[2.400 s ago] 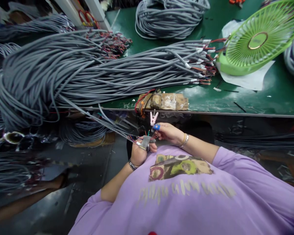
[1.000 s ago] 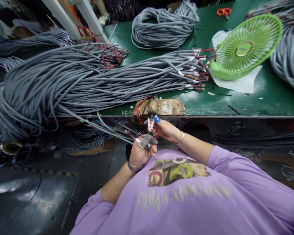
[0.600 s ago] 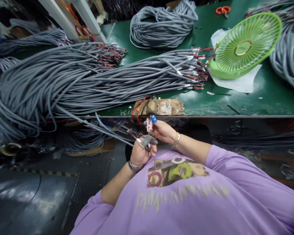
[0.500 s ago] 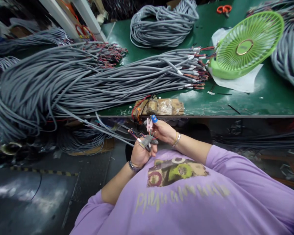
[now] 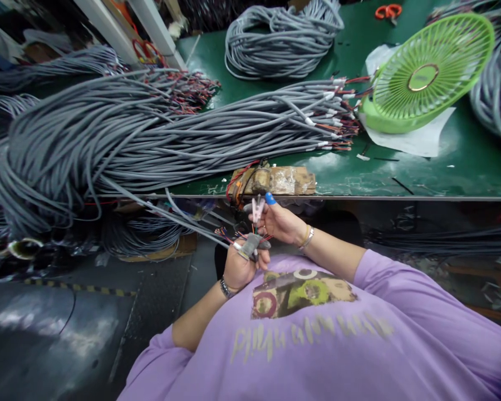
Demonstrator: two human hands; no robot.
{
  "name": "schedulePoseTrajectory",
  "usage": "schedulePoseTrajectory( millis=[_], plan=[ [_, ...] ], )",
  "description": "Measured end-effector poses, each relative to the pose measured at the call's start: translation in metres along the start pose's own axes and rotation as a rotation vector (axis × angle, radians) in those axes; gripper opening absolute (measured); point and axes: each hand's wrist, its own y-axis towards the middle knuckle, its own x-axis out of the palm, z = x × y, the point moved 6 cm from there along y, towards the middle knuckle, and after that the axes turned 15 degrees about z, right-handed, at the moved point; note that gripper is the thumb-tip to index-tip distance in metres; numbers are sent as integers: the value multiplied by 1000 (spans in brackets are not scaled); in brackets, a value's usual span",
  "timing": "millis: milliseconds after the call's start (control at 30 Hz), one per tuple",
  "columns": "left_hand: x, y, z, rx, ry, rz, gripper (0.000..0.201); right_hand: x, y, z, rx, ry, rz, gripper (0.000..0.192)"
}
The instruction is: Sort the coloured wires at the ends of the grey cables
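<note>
My left hand [image 5: 240, 267] is closed around the stripped end of a grey cable [image 5: 200, 229], whose thin coloured wires [image 5: 223, 233] fan out above the fingers. Grey coverings [image 5: 250, 244] wrap some of its fingertips. Just above it, my right hand [image 5: 287, 225] has its fingers curled at a pale pink clip [image 5: 258, 210], like a clothespin. A blue finger cot [image 5: 270, 199] caps its raised thumb. Thin wires run between the two hands, but their exact grip is too small to make out.
A thick bundle of grey cables [image 5: 121, 131] lies along the green table [image 5: 463, 172]. At the near edge is a wooden block [image 5: 294, 180] with wires. A green fan [image 5: 426, 78], coiled cable [image 5: 281, 44] and orange-handled scissors [image 5: 388, 11] are farther back.
The blue-capped thumb has moved slightly up and away from the pink clip, which stands more upright. My left hand stays around the cable. The whole view has shifted slightly.
</note>
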Motion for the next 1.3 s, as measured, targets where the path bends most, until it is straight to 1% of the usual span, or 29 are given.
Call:
schedulePoseTrajectory(
  millis=[100,200,300,400,600,800,900,1000,1067,1167,1200,1300],
  plan=[
    [-3,1,0,21,-18,59,45,0,0,-5,-96,-11,48,41],
    [-3,4,1,40,-27,90,44,-1,1,-6,-148,-17,84,40],
    [0,6,3,57,-37,103,43,1,1,-5,-122,-9,72,42],
    [1,7,2,52,-31,108,42,4,1,-6,-103,20,88,40],
    [0,10,-2,26,15,135,42,5,3,-6,-128,34,103,41],
    [-1,8,0,49,27,130,44,0,4,3,-34,49,69,50],
    [-2,4,1,66,34,116,45,-1,1,6,19,22,36,55],
    [-5,1,2,108,59,116,44,0,-1,4,34,-10,-2,54],
    [-9,1,3,152,67,143,43,1,-3,0,7,-27,-2,45],
    [-14,2,5,231,86,205,41,2,-4,-6,-71,-52,18,28],
    [-15,2,6,257,99,220,41,2,-4,-8,-94,-54,23,26],
    [-15,4,8,318,152,232,40,1,-2,-7,-104,-44,33,33]
  ],
)
